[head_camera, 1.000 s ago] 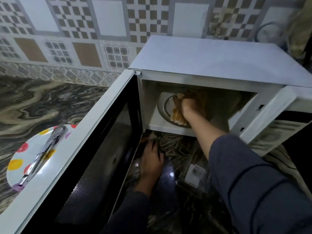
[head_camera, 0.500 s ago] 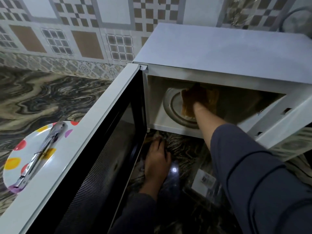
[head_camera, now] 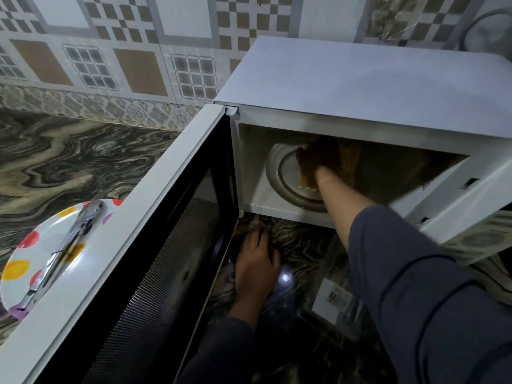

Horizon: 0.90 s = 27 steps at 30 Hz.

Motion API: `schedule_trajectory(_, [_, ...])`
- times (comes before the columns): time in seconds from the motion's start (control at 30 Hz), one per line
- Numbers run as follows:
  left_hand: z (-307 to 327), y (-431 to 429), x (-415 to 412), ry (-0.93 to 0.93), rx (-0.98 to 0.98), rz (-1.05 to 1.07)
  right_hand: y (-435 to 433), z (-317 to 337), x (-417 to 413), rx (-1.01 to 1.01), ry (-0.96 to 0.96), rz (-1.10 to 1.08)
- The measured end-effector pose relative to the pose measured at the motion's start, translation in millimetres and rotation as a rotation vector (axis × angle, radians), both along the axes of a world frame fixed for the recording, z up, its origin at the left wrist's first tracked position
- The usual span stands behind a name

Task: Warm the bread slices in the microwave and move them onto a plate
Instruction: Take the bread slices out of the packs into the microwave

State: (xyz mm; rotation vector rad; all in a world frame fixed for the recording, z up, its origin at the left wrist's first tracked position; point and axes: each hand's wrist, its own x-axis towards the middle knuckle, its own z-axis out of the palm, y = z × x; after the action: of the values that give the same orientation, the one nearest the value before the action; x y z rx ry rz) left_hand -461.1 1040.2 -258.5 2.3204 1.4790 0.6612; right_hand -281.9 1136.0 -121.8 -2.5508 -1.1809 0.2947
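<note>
The white microwave (head_camera: pixel 360 87) stands open, its door (head_camera: pixel 155 217) swung out to the left. My right hand (head_camera: pixel 322 162) reaches deep into the cavity and is on the brown bread slices (head_camera: pixel 306 173), which rest over the glass turntable (head_camera: pixel 279 176); the grip itself is in shadow. My left hand (head_camera: pixel 256 261) lies flat on the marble counter just below the microwave's opening, holding nothing. A white plate with coloured dots (head_camera: pixel 30 261) sits on the counter at the left, partly hidden behind the door, with metal tongs (head_camera: pixel 63 250) lying across it.
The dark swirled marble counter (head_camera: pixel 69 162) stretches to the tiled wall at the back. A clear plastic bag with a barcode label (head_camera: pixel 336 297) lies on the counter under my right arm. The open door separates the plate from the cavity.
My right hand has pushed the bread slices further back and to the right on the turntable. The left hand has stayed on the counter. The view has shifted slightly.
</note>
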Motion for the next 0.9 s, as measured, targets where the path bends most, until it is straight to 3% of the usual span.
schedule_trajectory(0.43, [-3, 1, 1, -0.02, 0.045, 0.01, -7, -5, -10, -0.03, 0.004, 0.004])
schedule_trajectory(0.67, [0, 0, 2, 0.003, -0.034, 0.016, -46, 10, -18, 0.159, -0.048, -0.012])
schedule_trajectory(0.8, [3, -4, 0, -0.032, -0.111, -0.002, -75, 16, -24, 0.24, 0.15, -0.033])
schedule_trajectory(0.9, [17, -11, -1, -0.093, -0.212, 0.021, -114, 19, -28, 0.317, 0.168, -0.033])
